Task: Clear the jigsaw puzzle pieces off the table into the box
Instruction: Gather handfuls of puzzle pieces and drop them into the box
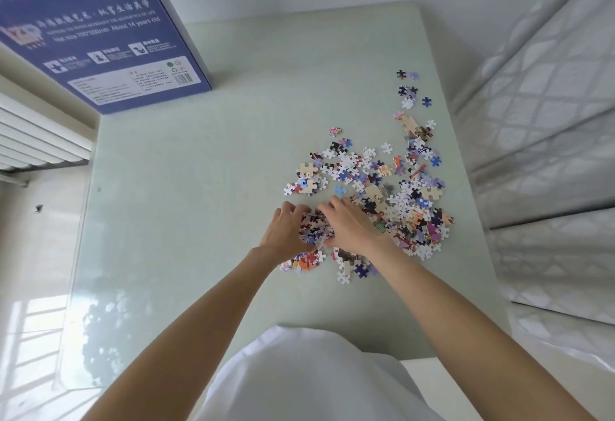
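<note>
Many loose jigsaw puzzle pieces [396, 187] lie scattered over the right half of the pale green table [206, 187]. My left hand [286, 231] and my right hand [349, 224] are cupped together around a small heap of pieces [314, 226], pressing it from both sides just above the tabletop. A few more pieces [301, 262] lie under my left wrist. The blue puzzle box [100, 28] stands at the table's far left corner, its printed side toward me.
A white radiator [36, 134] runs along the left. A quilted white mattress [545, 128] borders the table's right edge. The table's left half is bare. A few stray pieces [411, 88] lie near the far right edge.
</note>
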{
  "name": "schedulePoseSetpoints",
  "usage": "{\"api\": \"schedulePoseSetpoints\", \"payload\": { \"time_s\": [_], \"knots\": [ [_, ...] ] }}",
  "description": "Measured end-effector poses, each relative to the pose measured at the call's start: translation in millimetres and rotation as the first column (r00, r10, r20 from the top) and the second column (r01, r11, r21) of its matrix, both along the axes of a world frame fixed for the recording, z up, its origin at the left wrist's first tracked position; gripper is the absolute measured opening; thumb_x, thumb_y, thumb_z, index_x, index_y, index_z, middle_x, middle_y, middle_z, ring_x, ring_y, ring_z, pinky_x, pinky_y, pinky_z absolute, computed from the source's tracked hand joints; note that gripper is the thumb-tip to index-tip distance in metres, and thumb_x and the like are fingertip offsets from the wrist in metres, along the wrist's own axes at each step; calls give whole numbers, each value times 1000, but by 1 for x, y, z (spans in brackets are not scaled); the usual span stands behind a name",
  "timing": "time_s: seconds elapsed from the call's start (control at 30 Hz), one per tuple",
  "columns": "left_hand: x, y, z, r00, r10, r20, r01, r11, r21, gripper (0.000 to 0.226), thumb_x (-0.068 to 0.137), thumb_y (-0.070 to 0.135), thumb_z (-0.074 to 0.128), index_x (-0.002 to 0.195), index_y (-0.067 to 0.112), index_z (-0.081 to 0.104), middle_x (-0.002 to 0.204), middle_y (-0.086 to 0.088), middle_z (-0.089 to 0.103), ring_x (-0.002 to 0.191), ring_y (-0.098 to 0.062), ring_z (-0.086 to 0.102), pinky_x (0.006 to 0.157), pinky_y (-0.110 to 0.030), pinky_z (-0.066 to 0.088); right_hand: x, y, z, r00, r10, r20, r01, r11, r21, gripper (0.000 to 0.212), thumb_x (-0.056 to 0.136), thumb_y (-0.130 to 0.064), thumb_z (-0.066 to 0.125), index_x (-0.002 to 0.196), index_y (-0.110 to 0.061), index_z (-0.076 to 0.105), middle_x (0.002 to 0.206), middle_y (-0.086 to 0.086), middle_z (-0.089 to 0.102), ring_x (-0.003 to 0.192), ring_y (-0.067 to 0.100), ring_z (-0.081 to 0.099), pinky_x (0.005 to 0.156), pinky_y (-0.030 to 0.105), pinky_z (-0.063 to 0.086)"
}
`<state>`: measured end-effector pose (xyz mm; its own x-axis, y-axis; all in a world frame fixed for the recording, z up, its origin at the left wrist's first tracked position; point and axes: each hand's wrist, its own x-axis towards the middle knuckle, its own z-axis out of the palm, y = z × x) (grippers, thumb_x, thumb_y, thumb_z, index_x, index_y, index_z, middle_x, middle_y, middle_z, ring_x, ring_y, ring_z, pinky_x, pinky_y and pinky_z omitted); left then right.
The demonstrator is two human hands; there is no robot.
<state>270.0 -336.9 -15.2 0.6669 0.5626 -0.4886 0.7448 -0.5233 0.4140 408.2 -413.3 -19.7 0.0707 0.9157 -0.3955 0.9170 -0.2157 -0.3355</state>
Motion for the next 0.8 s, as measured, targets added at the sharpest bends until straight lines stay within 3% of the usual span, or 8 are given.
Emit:
{"api": "schedulePoseSetpoints", "payload": {
  "time_s": [0.23, 0.4, 0.57, 0.7, 0.8],
  "knots": [
    [-1, 4, 3, 1000, 22, -7, -22, 999, -29, 73, 74, 34, 76, 134, 15, 39, 121, -9, 45, 110, -26, 48, 88, -29, 39, 0, -4, 2, 999, -32, 17, 31, 998, 57, 53, 79, -36, 71, 117, -8, 48, 118, 6, 47, 104, 21, 44, 88, 28, 43],
    [0, 8, 4, 1000, 12, 3, -12, 999, -36, 58, 77, 30, 73, 126, 13, 48, 111, -9, 58, 103, -26, 54, 84, -30, 39, -6, -5, 6, 994, -92, -59, 96, 993, 69, 58, 82, -32, 68, 128, -9, 41, 114, 7, 58, 103, 21, 53, 84, 30, 48],
    [0, 9, 6, 997, 22, 80, -23, 1000, 8, 32, 81, 17, 65, 112, 9, 57, 103, -9, 64, 94, -28, 59, 74, -29, 40, -9, -5, 6, 987, -134, -86, 142, 986, 85, 59, 82, -31, 69, 128, -13, 37, 115, 7, 57, 102, 24, 55, 78, 35, 53],
    [2, 7, 10, 994, 12, 111, -13, 1000, 6, 29, 83, 13, 63, 112, 11, 60, 105, -6, 68, 93, -26, 62, 75, -27, 42, -10, -1, 5, 990, -109, -87, 117, 990, 82, 62, 81, -32, 69, 130, -15, 36, 119, 7, 53, 106, 24, 52, 82, 39, 53],
    [0, 7, 10, 993, 23, 115, -23, 1000, 3, 30, 83, 14, 64, 113, 13, 61, 105, -4, 69, 93, -24, 63, 74, -24, 41, -8, 3, 6, 988, -118, -95, 124, 990, 62, 55, 79, -32, 72, 121, -13, 43, 113, 6, 59, 102, 24, 56, 81, 37, 52]
  ]
}}
